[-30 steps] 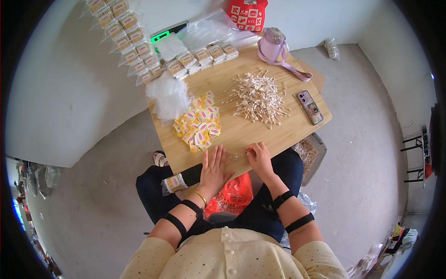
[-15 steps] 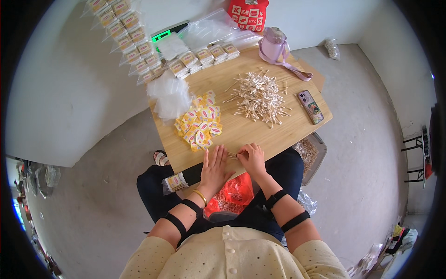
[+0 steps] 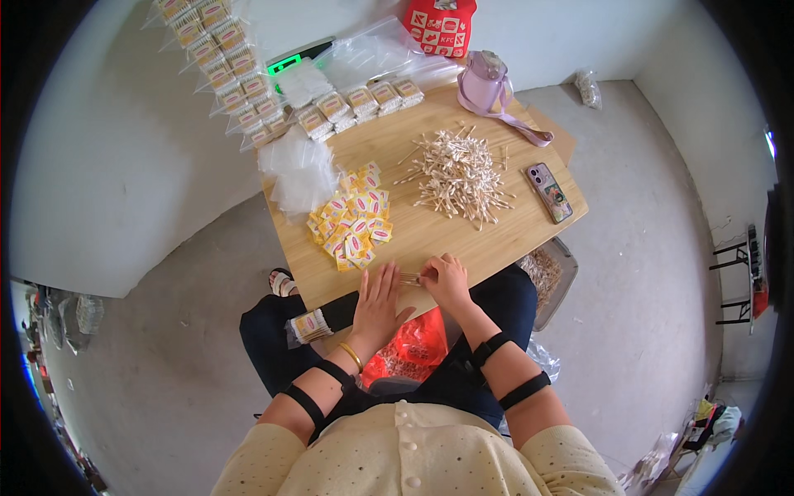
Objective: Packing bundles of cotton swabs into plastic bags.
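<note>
My left hand [image 3: 379,299] lies flat at the table's near edge, fingers stretched out and palm down. Close to its fingertips, a few cotton swabs [image 3: 408,279] lie side by side on the wood. My right hand [image 3: 445,279] pinches the right ends of these swabs, its fingers curled and partly hiding them. Farther back is a large loose heap of cotton swabs [image 3: 463,178]. A pile of small yellow-and-white cards [image 3: 354,223] spreads just beyond my left hand. Left of my left wrist, a clear bag of swabs with a card [image 3: 309,326] rests by the table edge.
Clear plastic bags [image 3: 299,178] lie at the table's left. Stacked swab packs [image 3: 361,103] line the back, near a lilac bottle [image 3: 483,83] and a red bag [image 3: 441,29]. A phone [image 3: 549,193] lies at right. Below are a grey bin [image 3: 562,285] and red plastic bag [image 3: 413,343].
The whole view has shifted very slightly. Both hands keep nearly the same place and pose, with the right still pinching the swabs.
</note>
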Tool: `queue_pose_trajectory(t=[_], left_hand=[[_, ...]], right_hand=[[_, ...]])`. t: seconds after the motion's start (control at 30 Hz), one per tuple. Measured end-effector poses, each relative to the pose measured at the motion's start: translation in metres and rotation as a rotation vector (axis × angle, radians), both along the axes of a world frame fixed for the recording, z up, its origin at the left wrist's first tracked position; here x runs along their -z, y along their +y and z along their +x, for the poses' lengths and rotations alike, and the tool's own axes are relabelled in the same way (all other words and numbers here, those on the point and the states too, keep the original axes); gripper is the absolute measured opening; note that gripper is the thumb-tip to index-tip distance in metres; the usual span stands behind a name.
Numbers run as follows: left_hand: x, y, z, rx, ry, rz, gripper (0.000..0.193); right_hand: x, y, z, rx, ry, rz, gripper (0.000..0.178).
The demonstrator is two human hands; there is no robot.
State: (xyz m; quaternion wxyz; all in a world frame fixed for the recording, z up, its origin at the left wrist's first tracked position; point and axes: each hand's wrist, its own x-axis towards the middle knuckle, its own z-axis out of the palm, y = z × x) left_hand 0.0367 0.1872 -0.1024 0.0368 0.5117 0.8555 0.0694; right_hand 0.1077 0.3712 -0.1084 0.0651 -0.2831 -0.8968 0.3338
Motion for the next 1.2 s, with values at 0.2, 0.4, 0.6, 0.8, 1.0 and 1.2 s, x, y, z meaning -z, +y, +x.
queue_pose_trajectory(t=[0.2,0.4,0.6,0.8,1.0,1.2], left_hand=[[-0.001,-0.015,0.0,-0.025,-0.112,0.048,0.087],[0.001,-0.029,0.0,-0.102,-0.15,0.094,0.088],[0.003,-0.029,0.003,-0.054,-0.193,0.142,0.089],[0.005,-0.029,0.01,-0.012,-0.21,0.152,0.09],[-0.004,-0.032,0.01,-0.039,-0.211,0.176,0.085],[-0.003,-0.027,0.002,0.0,-0.164,0.191,0.074]], right_hand=[[-0.003,0.0,-0.001,0.0,0.018,0.017,0.016],[0.008,0.012,0.017,-0.045,0.15,-0.085,0.012],[0.002,-0.01,0.026,-0.067,0.082,0.024,0.011],[-0.003,-0.022,0.02,-0.022,0.056,0.077,0.012],[-0.004,-0.014,0.024,-0.044,0.12,-0.033,0.01],[-0.002,-0.013,0.024,-0.06,0.115,-0.036,0.011]])
